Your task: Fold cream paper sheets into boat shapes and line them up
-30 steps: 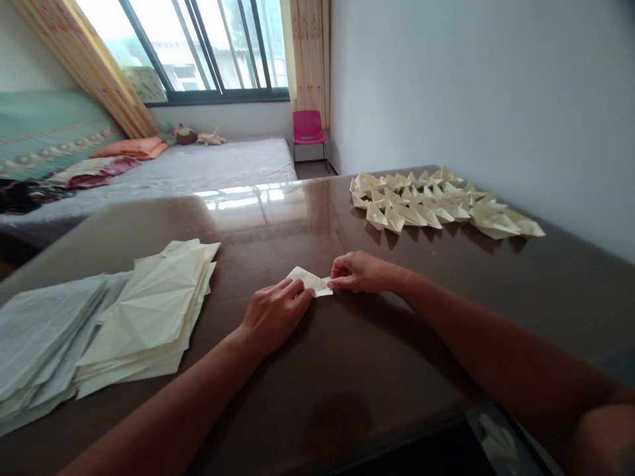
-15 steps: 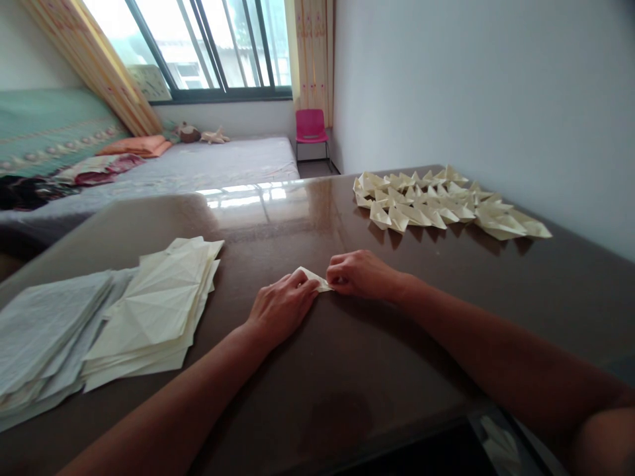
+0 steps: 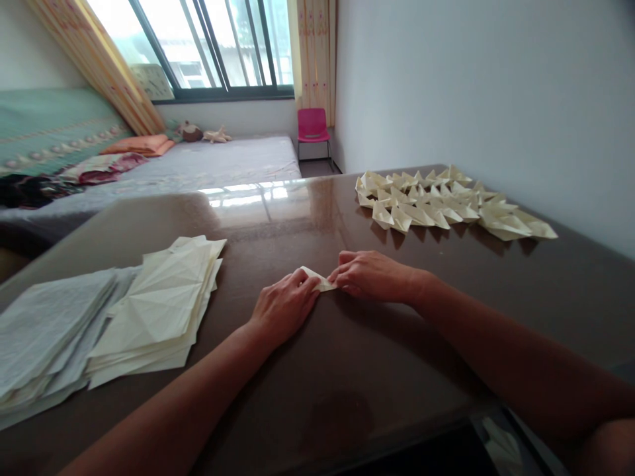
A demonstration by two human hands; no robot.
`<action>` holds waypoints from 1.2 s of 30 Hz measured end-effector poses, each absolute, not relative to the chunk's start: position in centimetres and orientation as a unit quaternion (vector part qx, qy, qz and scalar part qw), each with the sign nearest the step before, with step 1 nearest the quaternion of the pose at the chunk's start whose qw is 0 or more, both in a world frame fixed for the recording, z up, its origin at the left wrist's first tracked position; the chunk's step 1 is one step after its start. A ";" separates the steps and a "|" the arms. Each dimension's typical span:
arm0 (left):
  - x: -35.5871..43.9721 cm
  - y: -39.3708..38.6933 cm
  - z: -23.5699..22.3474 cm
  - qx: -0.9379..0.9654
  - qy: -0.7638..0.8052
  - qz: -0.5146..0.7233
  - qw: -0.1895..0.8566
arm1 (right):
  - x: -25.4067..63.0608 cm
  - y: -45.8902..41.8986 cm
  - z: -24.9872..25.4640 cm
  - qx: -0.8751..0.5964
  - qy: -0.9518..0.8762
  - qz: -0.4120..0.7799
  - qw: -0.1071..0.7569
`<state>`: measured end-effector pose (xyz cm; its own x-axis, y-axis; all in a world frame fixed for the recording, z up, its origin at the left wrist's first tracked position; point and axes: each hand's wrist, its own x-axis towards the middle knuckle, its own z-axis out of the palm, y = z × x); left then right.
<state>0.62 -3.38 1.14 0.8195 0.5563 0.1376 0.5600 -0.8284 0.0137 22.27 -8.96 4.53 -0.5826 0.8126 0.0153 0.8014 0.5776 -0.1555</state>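
A small folded sheet of cream paper (image 3: 323, 285) lies on the brown table (image 3: 297, 370), mostly covered by my fingers. My left hand (image 3: 288, 299) is closed on its left part, with fingertips pressed down on it. From the other side my right hand (image 3: 370, 276) pinches the pointed right end with curled fingers. The paper's top edge shows between the two hands; its full shape is hidden. Creased cream sheets (image 3: 161, 297) lie stacked to the left of my left hand.
A pile of whitish, thin sheets (image 3: 49, 330) sits at the far left. Several folded paper pieces (image 3: 426, 201) stand in rows at the back right, near the wall. Beyond the table are a bed (image 3: 243, 155) and a pink chair (image 3: 312, 125).
My right hand has shifted slightly right and its fingers have extended a little at the paper's tip. The left hand stays in place on the paper.
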 end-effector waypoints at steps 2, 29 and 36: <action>0.7 -3.4 1.1 -0.953 -0.295 -0.066 0.015 | 22.3 -9.1 4.6 -0.451 -0.889 0.068 0.047; 0.2 -2.3 0.6 -0.965 -0.231 -0.125 0.021 | 20.7 -7.6 1.3 -0.613 -0.755 0.117 0.202; 0.5 -0.5 -0.5 -0.973 -0.194 -0.121 0.005 | 20.5 -7.8 1.6 -0.609 -0.764 0.119 0.177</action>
<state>0.53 -0.46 -0.48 0.8951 0.3774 0.2377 0.3796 -0.9244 0.0380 20.46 -7.81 1.65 -0.1965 0.9724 0.1255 0.8884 0.2307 -0.3968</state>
